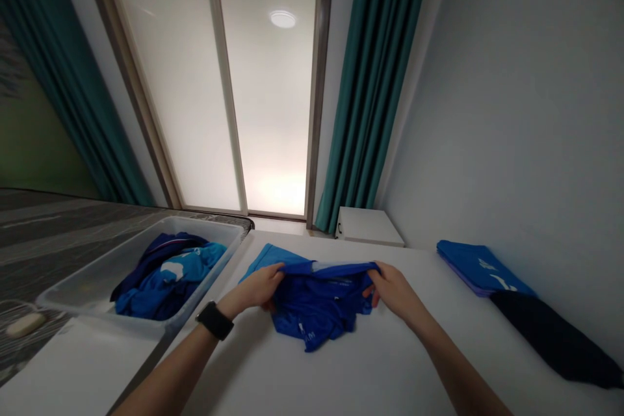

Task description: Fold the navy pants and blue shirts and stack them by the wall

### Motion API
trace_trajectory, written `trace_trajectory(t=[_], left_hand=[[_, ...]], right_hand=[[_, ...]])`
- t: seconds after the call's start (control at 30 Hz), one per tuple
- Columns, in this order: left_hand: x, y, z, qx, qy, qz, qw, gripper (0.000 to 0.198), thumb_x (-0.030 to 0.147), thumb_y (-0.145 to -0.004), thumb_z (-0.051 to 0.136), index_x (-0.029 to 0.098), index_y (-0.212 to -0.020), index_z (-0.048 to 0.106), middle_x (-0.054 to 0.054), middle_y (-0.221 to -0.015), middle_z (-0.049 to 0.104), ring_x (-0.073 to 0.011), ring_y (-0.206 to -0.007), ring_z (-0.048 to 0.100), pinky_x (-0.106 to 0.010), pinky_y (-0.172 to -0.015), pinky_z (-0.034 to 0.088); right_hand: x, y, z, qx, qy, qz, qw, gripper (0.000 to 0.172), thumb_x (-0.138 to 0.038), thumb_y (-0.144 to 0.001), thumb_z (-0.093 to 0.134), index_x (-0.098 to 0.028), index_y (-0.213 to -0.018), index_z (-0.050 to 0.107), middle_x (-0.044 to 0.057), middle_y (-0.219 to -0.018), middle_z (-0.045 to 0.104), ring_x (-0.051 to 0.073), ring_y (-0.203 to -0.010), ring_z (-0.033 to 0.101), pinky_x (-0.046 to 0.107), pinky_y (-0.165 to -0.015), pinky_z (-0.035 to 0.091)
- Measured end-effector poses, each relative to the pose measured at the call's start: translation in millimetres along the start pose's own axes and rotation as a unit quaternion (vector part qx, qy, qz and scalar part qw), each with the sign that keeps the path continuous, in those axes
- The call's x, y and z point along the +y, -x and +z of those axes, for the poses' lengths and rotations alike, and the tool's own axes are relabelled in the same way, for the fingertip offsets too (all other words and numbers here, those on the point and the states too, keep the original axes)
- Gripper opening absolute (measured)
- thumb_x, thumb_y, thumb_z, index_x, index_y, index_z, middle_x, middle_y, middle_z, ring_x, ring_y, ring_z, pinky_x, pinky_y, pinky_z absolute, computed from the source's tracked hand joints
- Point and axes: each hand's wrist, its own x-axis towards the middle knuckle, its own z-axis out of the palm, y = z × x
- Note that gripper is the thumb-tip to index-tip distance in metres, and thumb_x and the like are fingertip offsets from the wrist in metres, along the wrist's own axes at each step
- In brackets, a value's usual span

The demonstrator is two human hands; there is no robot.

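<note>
A crumpled royal-blue sports shirt (316, 305) with white lettering is stretched between my two hands over the white table. My left hand (260, 287), with a black watch on its wrist, is closed on the left end of its upper edge. At the other end, my right hand (387, 285) pinches the same edge between thumb and fingers. The lower part of the shirt hangs in folds toward the tabletop. A lighter blue piece of cloth (273, 255) shows behind my left hand; whether it belongs to the shirt I cannot tell.
On the left stands a clear plastic bin (88, 283) holding several blue and navy clothes (180, 273). Folded blue clothing (487, 266) and a black garment (556, 338) lie on the right of the white table (341, 377). A white cabinet (370, 224) stands beyond the far edge.
</note>
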Motion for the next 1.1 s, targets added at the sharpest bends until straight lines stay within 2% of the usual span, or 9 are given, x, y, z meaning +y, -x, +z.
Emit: trace_trajectory(t=[0.1,0.17,0.3,0.43,0.67,0.8,0.9,1.0,1.1], left_hand=[[-19,7,2.1,-0.003,-0.244,0.013,0.97,0.039,0.021,-0.093,0.04,0.013,-0.126,0.059,-0.018,-0.104,0.072,-0.0336,-0.099,0.07,-0.046,-0.087,0.051],[-26,9,8.3,0.003,-0.298,0.021,0.954,0.041,0.021,-0.095,0.037,0.015,-0.131,0.056,-0.019,-0.11,0.07,-0.0349,-0.103,0.068,-0.05,-0.087,0.051],[-31,-11,28.4,-0.009,-0.29,0.081,0.954,0.04,0.019,-0.095,0.036,0.014,-0.13,0.055,-0.02,-0.128,0.061,-0.0325,-0.122,0.057,-0.048,-0.101,0.044],[-28,-63,46.6,-0.051,-0.244,0.096,0.964,0.048,0.018,-0.093,0.037,0.017,-0.141,0.045,-0.017,-0.153,0.036,-0.0319,-0.143,0.029,-0.056,-0.114,0.025],[13,-135,64.0,-0.051,-0.189,0.117,0.974,0.043,0.021,-0.095,0.035,0.023,-0.135,0.05,-0.011,-0.151,0.041,-0.0266,-0.14,0.037,-0.052,-0.114,0.025],[27,-129,50.5,-0.015,-0.149,0.095,0.984,0.039,0.025,-0.095,0.034,0.021,-0.129,0.052,-0.017,-0.134,0.056,-0.0323,-0.122,0.056,-0.054,-0.103,0.038],[23,-112,34.3,-0.043,-0.11,0.06,0.991,0.04,0.029,-0.096,0.027,0.018,-0.121,0.055,-0.014,-0.094,0.072,-0.0274,-0.086,0.072,-0.046,-0.083,0.053],[14,-87,26.6,-0.162,0.061,-0.003,0.985,0.056,0.039,-0.096,0.014,0.01,-0.108,0.061,-0.01,-0.062,0.069,-0.0229,-0.056,0.069,-0.037,-0.066,0.056],[11,-54,32.7,-0.299,0.323,-0.065,0.896,0.072,0.058,-0.093,0.017,0.007,-0.088,0.068,-0.019,-0.079,0.073,-0.0259,-0.078,0.073,-0.038,-0.083,0.055]], right_hand=[[3,8,18,-0.018,0.11,-0.039,0.993,0.022,-0.024,-0.091,0.038,-0.022,-0.084,0.059,-0.001,-0.069,0.07,0.014,-0.06,0.066,0.023,-0.058,0.04],[2,14,30,-0.023,0.181,-0.071,0.981,0.02,-0.022,-0.091,0.04,-0.022,-0.089,0.06,0.002,-0.08,0.072,0.017,-0.075,0.068,0.024,-0.064,0.039],[3,22,46,-0.051,0.259,-0.086,0.961,0.021,-0.02,-0.094,0.042,-0.021,-0.102,0.061,0.006,-0.094,0.073,0.022,-0.089,0.067,0.027,-0.072,0.038],[12,22,46,-0.061,0.268,-0.07,0.959,0.028,-0.021,-0.096,0.039,-0.019,-0.112,0.061,0.009,-0.103,0.071,0.023,-0.096,0.065,0.028,-0.079,0.039],[30,23,36,-0.032,0.277,-0.018,0.96,0.036,-0.019,-0.097,0.033,-0.015,-0.126,0.055,0.013,-0.107,0.071,0.026,-0.099,0.064,0.032,-0.083,0.041],[40,29,34,-0.012,0.315,-0.059,0.947,0.032,-0.012,-0.091,0.034,-0.018,-0.105,0.062,0.012,-0.099,0.071,0.029,-0.092,0.065,0.037,-0.084,0.04],[48,26,39,-0.01,0.234,-0.069,0.97,0.032,-0.016,-0.089,0.035,-0.019,-0.107,0.061,0.011,-0.095,0.072,0.027,-0.089,0.066,0.036,-0.08,0.043],[50,21,48,0.003,0.039,-0.024,0.999,0.041,-0.031,-0.093,0.032,-0.016,-0.124,0.054,0.009,-0.083,0.073,0.024,-0.075,0.068,0.036,-0.072,0.047],[43,22,52,0.02,-0.16,-0.002,0.987,0.052,-0.048,-0.093,0.034,-0.015,-0.13,0.051,0.008,-0.081,0.074,0.025,-0.079,0.07,0.039,-0.077,0.051]])
